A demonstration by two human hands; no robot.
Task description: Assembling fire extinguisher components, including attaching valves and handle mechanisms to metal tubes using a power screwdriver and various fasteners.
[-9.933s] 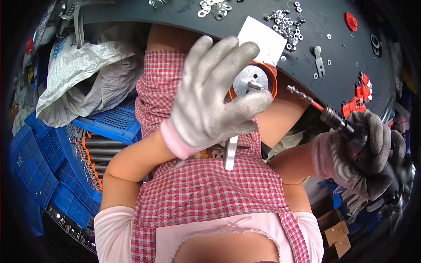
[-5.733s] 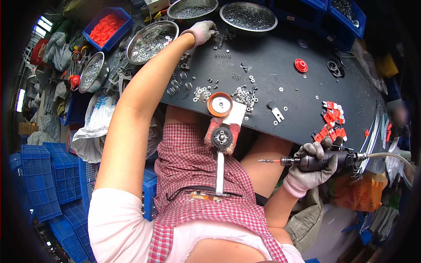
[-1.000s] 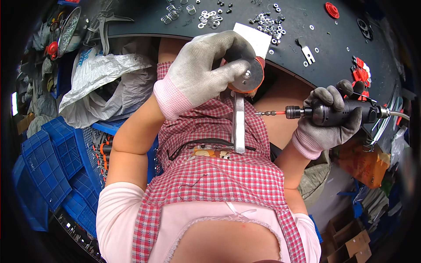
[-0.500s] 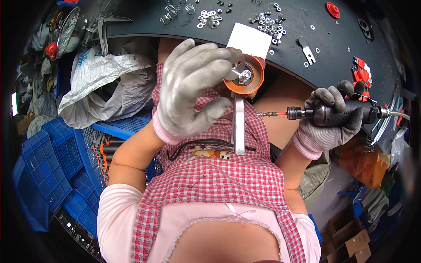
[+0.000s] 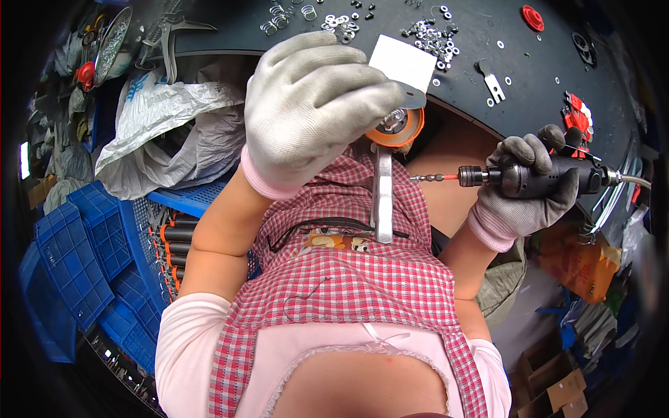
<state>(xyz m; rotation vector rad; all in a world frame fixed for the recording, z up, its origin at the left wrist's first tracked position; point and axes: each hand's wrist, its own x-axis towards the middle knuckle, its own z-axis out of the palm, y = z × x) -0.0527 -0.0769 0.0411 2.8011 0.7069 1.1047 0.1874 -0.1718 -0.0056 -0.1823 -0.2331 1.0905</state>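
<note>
My left hand (image 5: 313, 104), in a grey-white glove, reaches over an orange round housing (image 5: 411, 129) at the table's front edge. Its fingers bend together at a dark metal plate (image 5: 414, 99) with a small hole, whose end sticks out past the fingertips; the thumb is hidden. A small coiled spring (image 5: 394, 118) sits in the middle of the housing. Below the housing, a silver metal bar (image 5: 383, 198) points toward my apron. On the right, my gloved right hand (image 5: 523, 188) is wrapped round a black air screwdriver (image 5: 547, 177), its bit aimed left beneath the housing.
On the dark table lie springs (image 5: 279, 17), washers (image 5: 340, 26), a pile of small nuts (image 5: 433, 42), a white block (image 5: 403, 63), a forked metal piece (image 5: 492, 82) and red parts (image 5: 580, 118). Blue crates (image 5: 73, 258) and a white sack (image 5: 157, 132) are at the left.
My left hand has moved up and right over the housing, its thumb passing out of sight. The metal plate has swung to the right. The right hand and screwdriver have hardly moved.
</note>
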